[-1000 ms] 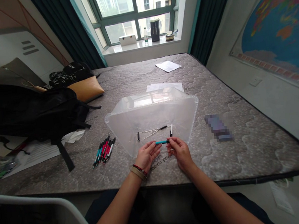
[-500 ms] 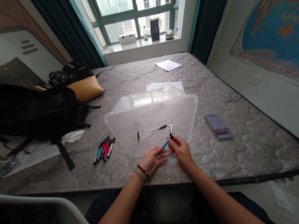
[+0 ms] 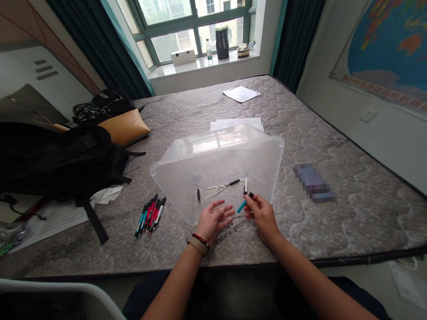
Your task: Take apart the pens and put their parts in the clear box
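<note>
My right hand (image 3: 262,218) pinches a short teal pen part (image 3: 241,207) with a black end, near the mouth of a clear plastic box (image 3: 217,162) lying on its side. My left hand (image 3: 212,223) is open just to the left of it, fingers spread and touching nothing that I can make out. Inside the box are a white pen piece (image 3: 245,184) with a black end, a small black piece (image 3: 198,195) and several thin silver pen parts (image 3: 221,186). To the left lies a bunch of teal, red and white pens (image 3: 150,215).
The box rests on a grey quilted mattress (image 3: 341,228). A blurred phone-like object (image 3: 314,182) lies to the right, sheets of paper (image 3: 241,94) behind. On the left are a black backpack (image 3: 47,161) and a tan pouch (image 3: 126,127). A white curved bar (image 3: 59,286) crosses the lower left.
My left hand has let go of the teal pen part and moved slightly left, its fingers opening. My right hand keeps the part, now a little farther right.
</note>
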Motion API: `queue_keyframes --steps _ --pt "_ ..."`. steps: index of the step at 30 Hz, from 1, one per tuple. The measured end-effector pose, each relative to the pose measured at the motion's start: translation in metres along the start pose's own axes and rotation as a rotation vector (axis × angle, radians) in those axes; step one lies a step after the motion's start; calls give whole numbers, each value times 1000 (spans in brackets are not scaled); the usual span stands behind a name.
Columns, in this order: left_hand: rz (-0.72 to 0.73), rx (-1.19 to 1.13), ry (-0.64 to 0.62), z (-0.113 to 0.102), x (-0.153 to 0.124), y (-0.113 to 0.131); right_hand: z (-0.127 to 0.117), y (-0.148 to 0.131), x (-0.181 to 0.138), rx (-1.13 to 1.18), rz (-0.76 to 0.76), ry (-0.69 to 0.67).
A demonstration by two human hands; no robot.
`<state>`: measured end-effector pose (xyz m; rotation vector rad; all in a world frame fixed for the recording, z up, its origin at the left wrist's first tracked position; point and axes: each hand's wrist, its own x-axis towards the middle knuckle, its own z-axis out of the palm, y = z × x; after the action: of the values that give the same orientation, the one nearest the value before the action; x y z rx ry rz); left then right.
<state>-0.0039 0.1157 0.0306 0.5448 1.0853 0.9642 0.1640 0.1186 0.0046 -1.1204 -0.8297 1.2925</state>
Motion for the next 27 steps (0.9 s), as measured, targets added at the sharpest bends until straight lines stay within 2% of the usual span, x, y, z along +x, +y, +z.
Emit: queue_keyframes --steps 4,7,9,11,14,16,18,20,24,27 --pt "6 194 -81 4 0 -8 0 2 0 -24 6 -16" --pt "-15 261 -162 9 -2 -15 -1 1 1 -29 -3 -7" --pt "23 269 -171 10 -2 -15 -2 1 1 -26 1 1" --pt "141 227 -74 5 1 -7 -2 1 1 -18 12 11" --pt "381 89 193 -7 7 8 -3 1 1 -3 19 12" --pt "419 42 301 -15 10 16 -2 1 1 2 23 2" --pt "413 76 327 -17 10 19 -2 2 1 3 31 -7" --pt "431 180 285 -14 7 16 -1 2 1 -7 45 -17" --pt "432 464 82 -2 1 2 3 3 -2 -7 109 -77" --pt "420 601 -11 3 -1 -6 4 3 -5 61 180 -144"
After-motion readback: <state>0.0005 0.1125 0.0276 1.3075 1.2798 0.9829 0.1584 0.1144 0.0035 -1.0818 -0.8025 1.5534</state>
